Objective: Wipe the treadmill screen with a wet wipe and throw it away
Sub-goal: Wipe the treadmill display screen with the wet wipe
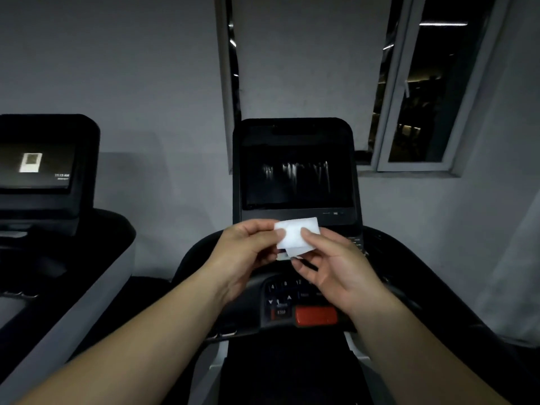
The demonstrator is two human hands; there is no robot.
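A folded white wet wipe is held between both hands just below the treadmill screen. My left hand pinches its left edge with thumb and fingers. My right hand pinches its lower right part with the thumb on top. The dark screen stands upright straight ahead and shows pale vertical streaks near its upper middle. The wipe does not touch the screen.
The console button panel with a red stop key lies under my hands. A second treadmill with a lit screen stands to the left. A window is in the grey wall at the upper right.
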